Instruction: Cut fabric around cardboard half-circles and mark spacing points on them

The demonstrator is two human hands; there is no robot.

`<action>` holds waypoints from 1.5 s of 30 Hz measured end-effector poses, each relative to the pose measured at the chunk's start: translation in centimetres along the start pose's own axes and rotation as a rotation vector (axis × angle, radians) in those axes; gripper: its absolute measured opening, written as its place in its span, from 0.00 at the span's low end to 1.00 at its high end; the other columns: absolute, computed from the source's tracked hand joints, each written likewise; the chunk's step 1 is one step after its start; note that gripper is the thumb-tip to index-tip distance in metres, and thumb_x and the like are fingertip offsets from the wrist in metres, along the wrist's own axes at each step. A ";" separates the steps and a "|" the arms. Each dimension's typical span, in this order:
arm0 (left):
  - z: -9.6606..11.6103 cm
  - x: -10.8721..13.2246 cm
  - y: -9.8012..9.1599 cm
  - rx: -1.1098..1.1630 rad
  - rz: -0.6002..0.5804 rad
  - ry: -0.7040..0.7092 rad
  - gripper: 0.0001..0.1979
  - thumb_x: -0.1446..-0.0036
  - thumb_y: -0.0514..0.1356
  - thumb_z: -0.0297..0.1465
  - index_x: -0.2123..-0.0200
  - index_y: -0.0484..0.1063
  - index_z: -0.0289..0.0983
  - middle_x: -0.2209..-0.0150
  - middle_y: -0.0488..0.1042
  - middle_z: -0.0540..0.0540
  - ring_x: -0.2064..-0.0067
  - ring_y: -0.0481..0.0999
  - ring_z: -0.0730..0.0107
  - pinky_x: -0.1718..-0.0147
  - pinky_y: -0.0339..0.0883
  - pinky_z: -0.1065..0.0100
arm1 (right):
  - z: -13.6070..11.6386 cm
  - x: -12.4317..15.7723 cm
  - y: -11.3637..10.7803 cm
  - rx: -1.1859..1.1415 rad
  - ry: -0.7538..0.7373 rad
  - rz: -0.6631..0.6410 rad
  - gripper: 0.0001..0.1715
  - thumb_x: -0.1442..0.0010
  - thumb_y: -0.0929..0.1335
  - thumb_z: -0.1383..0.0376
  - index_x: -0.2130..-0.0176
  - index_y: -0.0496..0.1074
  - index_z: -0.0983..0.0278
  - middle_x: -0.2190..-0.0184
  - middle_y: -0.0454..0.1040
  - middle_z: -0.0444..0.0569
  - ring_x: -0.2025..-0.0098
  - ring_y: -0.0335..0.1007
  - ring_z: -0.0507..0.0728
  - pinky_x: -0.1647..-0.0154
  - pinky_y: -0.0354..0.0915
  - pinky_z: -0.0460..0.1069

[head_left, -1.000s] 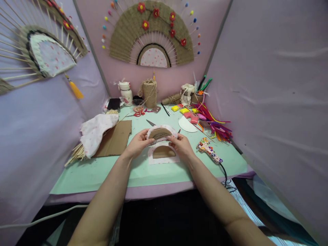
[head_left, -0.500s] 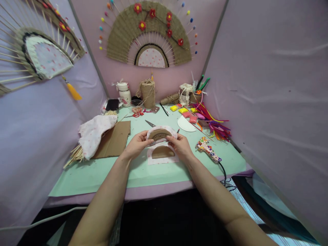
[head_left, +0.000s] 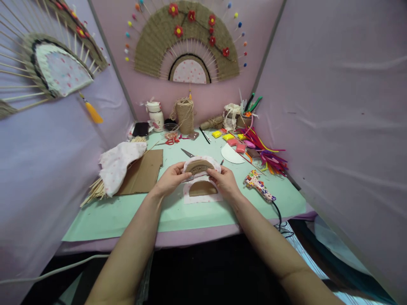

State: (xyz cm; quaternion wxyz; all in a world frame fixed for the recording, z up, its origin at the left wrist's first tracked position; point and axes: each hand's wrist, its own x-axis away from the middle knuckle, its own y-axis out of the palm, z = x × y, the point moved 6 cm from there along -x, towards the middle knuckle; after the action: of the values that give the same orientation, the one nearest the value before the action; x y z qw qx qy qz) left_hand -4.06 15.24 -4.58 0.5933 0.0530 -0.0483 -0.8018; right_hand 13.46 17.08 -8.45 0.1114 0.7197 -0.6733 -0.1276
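Note:
Between my two hands is a half-round cardboard piece [head_left: 200,166] edged with white, pink-dotted cloth, raised above the table. My left hand [head_left: 171,178] pinches its left corner, thumb on the near face. At the right corner, my right hand [head_left: 224,180] grips it the same way. Just below it on the table lies a second cardboard half-circle [head_left: 202,189], resting on a flat piece of dotted cloth [head_left: 200,200]. Dark-bladed scissors [head_left: 187,153] lie right behind the held piece, their handles hidden by it.
A patterned glue gun [head_left: 259,186] with a black cord lies to the right. Pipe cleaners [head_left: 270,154] and a white half-circle [head_left: 232,154] are behind it. At left, dotted cloth [head_left: 122,165] covers sticks beside a cardboard sheet [head_left: 143,173]. Twine [head_left: 185,116] and a bottle [head_left: 155,116] stand behind.
The view has shifted slightly, so everything appears a little further right. Both hands keep the same hold on the half-round piece.

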 end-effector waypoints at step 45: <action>-5.5 7.8 10.3 -1.530 0.347 0.284 0.37 0.40 0.61 0.41 0.37 0.58 0.20 0.37 0.62 0.26 0.35 0.61 0.46 0.38 0.58 0.50 | -0.7 6.4 1.1 1.146 -0.725 -0.363 0.16 0.34 0.63 0.66 0.50 0.76 0.62 0.48 0.75 0.56 0.47 0.68 0.63 0.45 0.69 0.63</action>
State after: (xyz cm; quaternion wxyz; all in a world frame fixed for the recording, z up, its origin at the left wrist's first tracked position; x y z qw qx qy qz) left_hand 4.21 4.73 -8.77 0.5818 -0.2756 0.5842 -0.4943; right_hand 13.01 10.64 -7.65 -0.5402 0.6781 -0.4983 -0.0012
